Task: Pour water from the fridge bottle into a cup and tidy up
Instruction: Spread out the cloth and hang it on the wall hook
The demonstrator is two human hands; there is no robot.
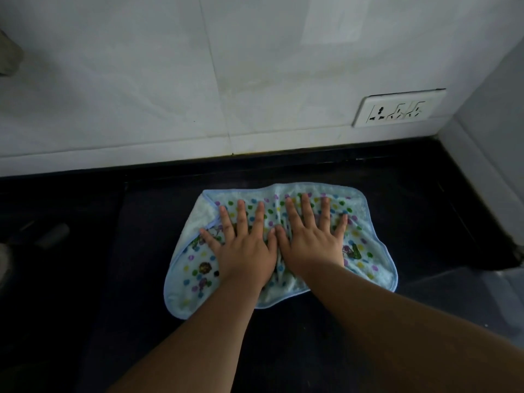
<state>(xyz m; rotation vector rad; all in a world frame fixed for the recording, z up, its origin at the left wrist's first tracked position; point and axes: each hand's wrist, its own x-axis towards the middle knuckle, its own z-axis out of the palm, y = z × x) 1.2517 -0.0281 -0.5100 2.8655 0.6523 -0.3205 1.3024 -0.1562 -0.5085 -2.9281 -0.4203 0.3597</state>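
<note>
Both palms flat on the cloth (365, 245), fingers straight and spread wide, nothing gripped. Left hand (243, 251) on the left half, right hand (312, 245) on the right half, thumbs touching in the middle. Light blue, dotted, rumpled between the hands, lying on the black counter (141, 251) just short of the back edge. White tiled wall (170, 95) behind, socket plate (398, 107) low on it to the right. Blurry grey thing (52, 234) far left on the counter, can't tell what. No bottle or cup in view.
</note>
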